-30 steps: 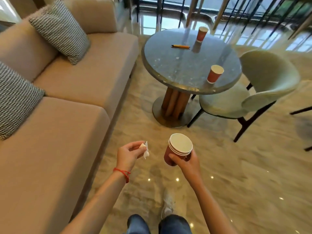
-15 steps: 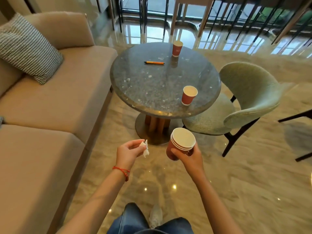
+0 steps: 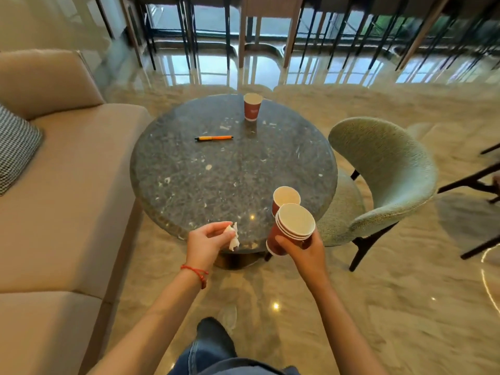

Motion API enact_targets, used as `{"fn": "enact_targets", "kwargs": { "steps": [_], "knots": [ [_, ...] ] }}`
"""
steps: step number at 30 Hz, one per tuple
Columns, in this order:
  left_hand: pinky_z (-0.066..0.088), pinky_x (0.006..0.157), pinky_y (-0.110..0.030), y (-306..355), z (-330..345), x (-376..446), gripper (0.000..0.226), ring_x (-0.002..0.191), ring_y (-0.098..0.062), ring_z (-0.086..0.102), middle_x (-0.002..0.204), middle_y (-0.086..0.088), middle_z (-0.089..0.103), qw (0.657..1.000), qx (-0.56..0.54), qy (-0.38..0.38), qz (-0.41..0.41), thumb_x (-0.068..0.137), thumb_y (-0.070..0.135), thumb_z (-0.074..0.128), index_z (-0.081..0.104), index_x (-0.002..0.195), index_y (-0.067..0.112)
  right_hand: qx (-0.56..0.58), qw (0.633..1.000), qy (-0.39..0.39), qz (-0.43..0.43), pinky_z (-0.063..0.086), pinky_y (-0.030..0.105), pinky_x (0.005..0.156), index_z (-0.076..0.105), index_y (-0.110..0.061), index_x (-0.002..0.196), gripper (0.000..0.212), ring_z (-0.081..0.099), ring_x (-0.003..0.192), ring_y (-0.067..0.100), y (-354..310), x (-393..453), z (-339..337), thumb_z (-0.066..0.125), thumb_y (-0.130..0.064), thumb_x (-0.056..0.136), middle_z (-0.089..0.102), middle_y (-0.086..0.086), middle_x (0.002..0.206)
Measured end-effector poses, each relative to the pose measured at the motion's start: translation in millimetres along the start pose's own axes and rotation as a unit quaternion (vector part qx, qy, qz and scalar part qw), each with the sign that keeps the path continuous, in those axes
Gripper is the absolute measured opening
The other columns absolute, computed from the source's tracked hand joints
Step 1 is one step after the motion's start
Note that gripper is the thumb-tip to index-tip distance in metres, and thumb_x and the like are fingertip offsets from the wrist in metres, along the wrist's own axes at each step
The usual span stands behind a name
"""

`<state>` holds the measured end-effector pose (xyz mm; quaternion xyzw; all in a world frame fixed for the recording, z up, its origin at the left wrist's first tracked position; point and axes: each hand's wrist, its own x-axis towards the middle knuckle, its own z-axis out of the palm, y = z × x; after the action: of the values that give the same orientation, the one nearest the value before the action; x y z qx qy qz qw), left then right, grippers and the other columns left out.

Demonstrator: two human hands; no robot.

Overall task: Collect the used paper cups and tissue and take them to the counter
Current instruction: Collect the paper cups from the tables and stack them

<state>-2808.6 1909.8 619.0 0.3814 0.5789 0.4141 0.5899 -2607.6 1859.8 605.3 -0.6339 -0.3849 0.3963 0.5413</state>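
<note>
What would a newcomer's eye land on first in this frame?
Probably the stack of red paper cups gripped in the right hand at the near edge of the round stone table, with the left hand beside it pinching a crumpled white tissue. Next come two single red cups on the table: the near cup just behind the stack, and the far cup past an orange pen.

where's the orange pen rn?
Head view: the orange pen lies on the round stone table, far half, left of the lone red paper cup at the far edge.
</note>
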Motion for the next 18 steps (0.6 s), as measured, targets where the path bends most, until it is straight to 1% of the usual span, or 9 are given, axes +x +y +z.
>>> {"fn": "enact_targets", "kwargs": {
  "steps": [2,6,8,9,12,14,15,18],
  "knots": [
    [0.054,0.064,-0.015,12,6,25,0.02,0.078,-0.007,0.069,0.085,0.0,0.072,1.0,0.016,-0.014,0.006,0.075,0.005,0.072,0.071,0.092,0.016,0.001,1.0,0.012,0.001,0.048,0.008,0.077,0.051,-0.029,0.116,0.062,0.06,0.099,-0.007,-6,22,4,0.081,-0.003,0.068,0.062,-0.01,0.111],
    [0.055,0.071,-0.019,32,21,63,0.02,0.079,-0.01,0.068,0.085,-0.003,0.072,0.999,0.021,-0.037,0.007,0.075,0.001,0.072,0.071,0.091,0.012,-0.001,0.999,0.048,-0.002,0.048,0.008,0.079,0.048,-0.02,0.124,0.067,0.058,0.104,-0.001,-13,58,4,0.081,-0.006,0.068,0.061,-0.005,0.115],
    [0.055,0.067,-0.017,37,28,74,0.02,0.075,-0.008,0.069,0.082,-0.001,0.073,0.999,0.016,-0.052,0.0,0.075,0.0,0.071,0.071,0.089,0.014,-0.001,0.998,0.065,-0.001,0.047,0.006,0.078,0.047,-0.015,0.128,0.069,0.057,0.104,-0.001,-14,71,3,0.08,-0.006,0.069,0.06,-0.005,0.115],
    [0.054,0.063,-0.015,37,31,79,0.021,0.073,-0.006,0.07,0.079,0.001,0.073,0.998,0.012,-0.056,-0.006,0.074,-0.001,0.072,0.071,0.088,0.015,-0.003,0.998,0.069,-0.001,0.046,0.005,0.077,0.047,-0.014,0.129,0.069,0.057,0.102,-0.005,-14,76,3,0.08,-0.005,0.069,0.06,-0.007,0.114],
    [0.053,0.06,-0.013,36,38,92,0.021,0.07,-0.005,0.07,0.074,0.004,0.073,0.998,0.007,-0.059,-0.02,0.073,0.0,0.073,0.071,0.086,0.016,-0.017,0.997,0.078,0.005,0.045,0.003,0.076,0.049,-0.021,0.124,0.066,0.056,0.098,-0.014,-14,95,2,0.081,-0.008,0.068,0.06,-0.014,0.111],
    [0.052,0.06,-0.013,35,43,99,0.021,0.071,-0.004,0.069,0.076,0.004,0.073,0.998,0.014,-0.059,-0.025,0.073,0.001,0.073,0.071,0.086,0.017,-0.028,0.996,0.078,0.009,0.044,0.002,0.075,0.05,-0.034,0.114,0.061,0.056,0.095,-0.016,-12,107,2,0.083,-0.012,0.066,0.059,-0.02,0.108],
    [0.052,0.06,-0.013,35,45,102,0.021,0.071,-0.004,0.07,0.077,0.003,0.073,0.998,0.017,-0.055,-0.031,0.074,0.001,0.073,0.07,0.086,0.017,-0.033,0.997,0.075,0.015,0.043,0.002,0.074,0.05,-0.038,0.108,0.059,0.056,0.094,-0.018,-11,112,2,0.084,-0.014,0.065,0.059,-0.022,0.106],
    [0.053,0.061,-0.013,32,49,108,0.02,0.072,-0.006,0.07,0.08,0.001,0.073,0.998,0.016,-0.046,-0.037,0.075,0.002,0.072,0.07,0.088,0.016,-0.062,0.996,0.063,0.021,0.041,0.0,0.072,0.049,-0.043,0.102,0.059,0.054,0.091,-0.02,-3,122,2,0.085,-0.017,0.064,0.059,-0.023,0.103]
  ]
}}
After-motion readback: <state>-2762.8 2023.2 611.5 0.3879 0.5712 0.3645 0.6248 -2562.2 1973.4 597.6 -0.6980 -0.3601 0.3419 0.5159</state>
